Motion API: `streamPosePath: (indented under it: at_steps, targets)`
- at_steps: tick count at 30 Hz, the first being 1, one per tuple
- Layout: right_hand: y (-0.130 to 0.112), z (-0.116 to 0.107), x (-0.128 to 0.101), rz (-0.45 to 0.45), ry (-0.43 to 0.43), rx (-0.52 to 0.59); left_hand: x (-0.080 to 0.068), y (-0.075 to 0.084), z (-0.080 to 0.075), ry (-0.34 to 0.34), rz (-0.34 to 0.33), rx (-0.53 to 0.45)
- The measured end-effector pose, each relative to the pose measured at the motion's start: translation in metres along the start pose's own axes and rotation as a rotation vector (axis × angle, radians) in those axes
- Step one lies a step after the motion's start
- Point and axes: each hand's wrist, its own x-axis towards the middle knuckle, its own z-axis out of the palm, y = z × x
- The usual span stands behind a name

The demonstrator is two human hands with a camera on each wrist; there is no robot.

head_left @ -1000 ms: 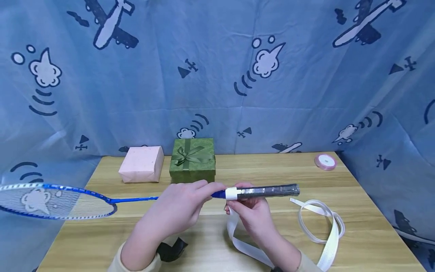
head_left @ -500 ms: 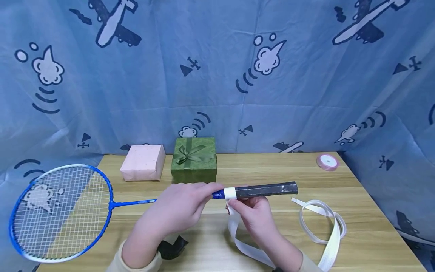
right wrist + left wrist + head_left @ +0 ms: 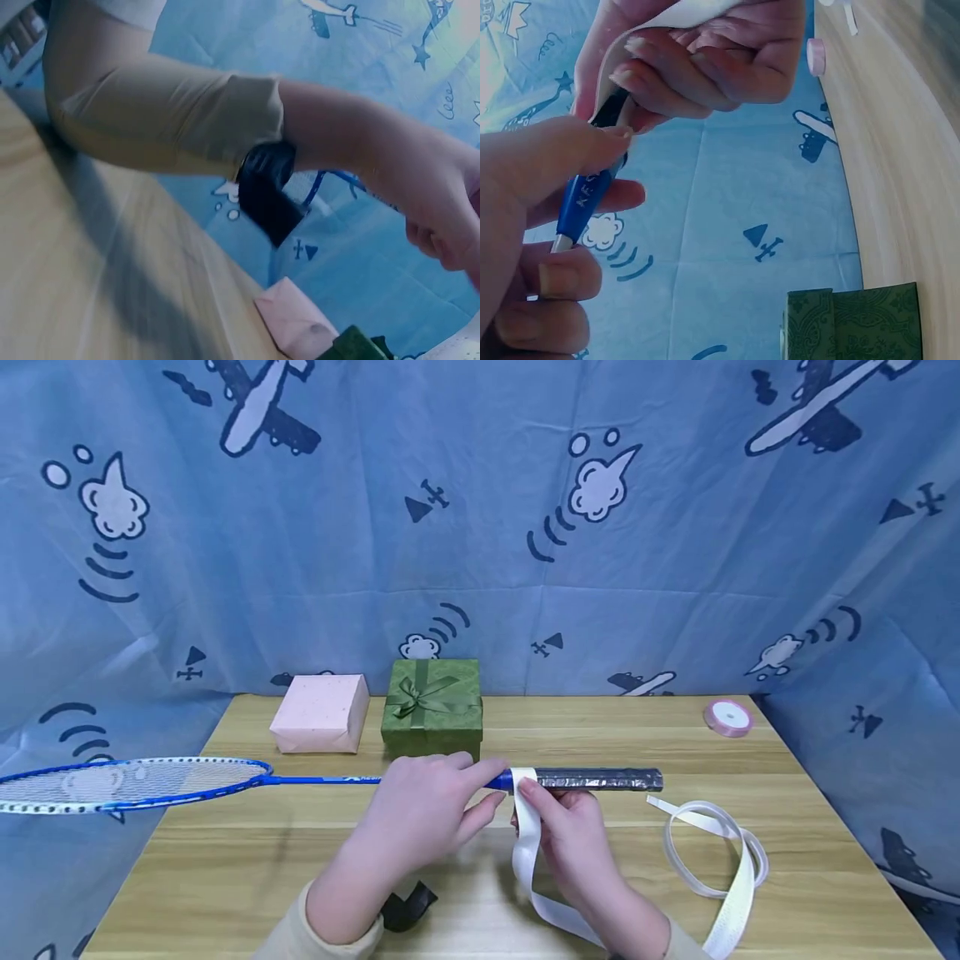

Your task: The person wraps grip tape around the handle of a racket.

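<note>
A blue badminton racket is held level above the table, its strung head to the left and nearly edge-on. My left hand grips it around the shaft and blue cone, with fingers curled under in the left wrist view. White grip tape is wrapped at the cone end of the dark handle. My right hand pinches the tape against the handle with thumb on top and curled fingers below. From there the tape hangs in a loop toward the right forearm.
The tape's coiled tail lies on the wooden table at right. A pink box and a green gift box stand at the back, with a ribbon spool at back right. A black strap hangs from the left wrist.
The racket has rolled about its length: its head turned from nearly edge-on to face-up, then back to nearly edge-on. My left thumb has lifted apart from the fingers. The tape hangs more steeply.
</note>
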Motion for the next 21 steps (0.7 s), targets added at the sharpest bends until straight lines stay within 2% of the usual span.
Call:
streamPosePath:
  at_steps: [6,12,17,21]
  targets:
    - [-0.003,0.003,-0.002,0.116,0.048,0.02,0.0,0.0,0.003,0.034,0.004,0.032]
    - [-0.006,0.004,-0.003,0.147,0.032,0.045,0.0,0.001,0.004,0.037,-0.008,0.015]
    - [-0.005,0.005,-0.006,0.1,-0.006,-0.039,0.001,0.001,0.003,0.038,-0.035,0.025]
    - [-0.002,0.007,-0.011,0.009,-0.051,-0.145,0.001,0.0,0.002,0.017,-0.078,0.035]
